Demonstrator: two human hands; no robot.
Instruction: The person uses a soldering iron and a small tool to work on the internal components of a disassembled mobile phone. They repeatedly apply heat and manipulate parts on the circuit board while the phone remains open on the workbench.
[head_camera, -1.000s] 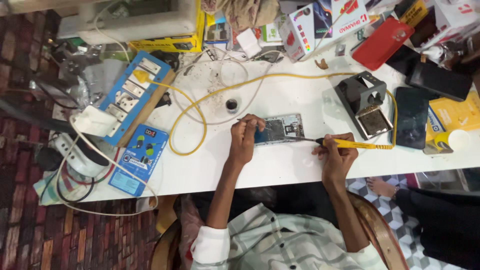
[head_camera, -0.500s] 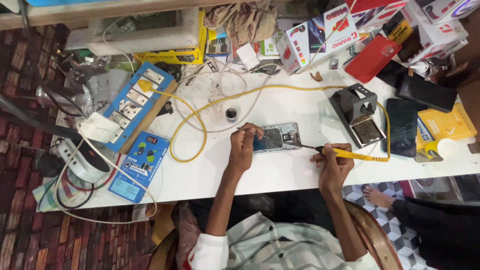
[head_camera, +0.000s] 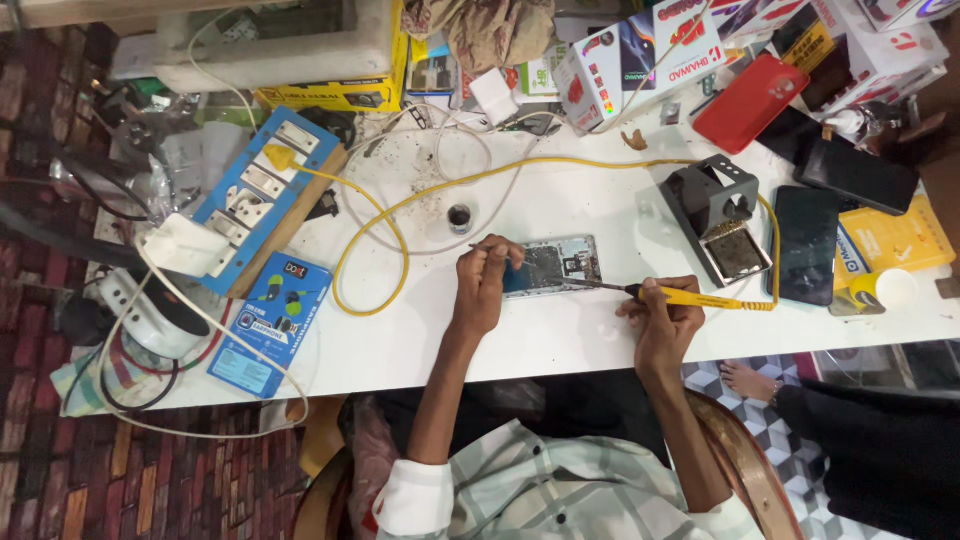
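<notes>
An opened phone (head_camera: 556, 266) with its inner boards bared lies on the white table (head_camera: 560, 340). My left hand (head_camera: 482, 285) rests on the phone's left end and pinches a thin wire or pair of tweezers over it. My right hand (head_camera: 662, 318) grips a yellow soldering iron (head_camera: 690, 297), whose tip touches the phone's right part. The iron's yellow cable (head_camera: 400, 215) loops across the table to the left.
A grey iron stand (head_camera: 722, 222) and a dark phone (head_camera: 806, 245) lie right of the work. A blue switch board (head_camera: 255, 195), a blue box (head_camera: 270, 320) and white cables sit at left. Boxes and a red case (head_camera: 752, 102) crowd the far edge. Another person's foot (head_camera: 745, 380) shows at right.
The view has shifted slightly. Both hands stay at the phone, with the iron's tip still on it.
</notes>
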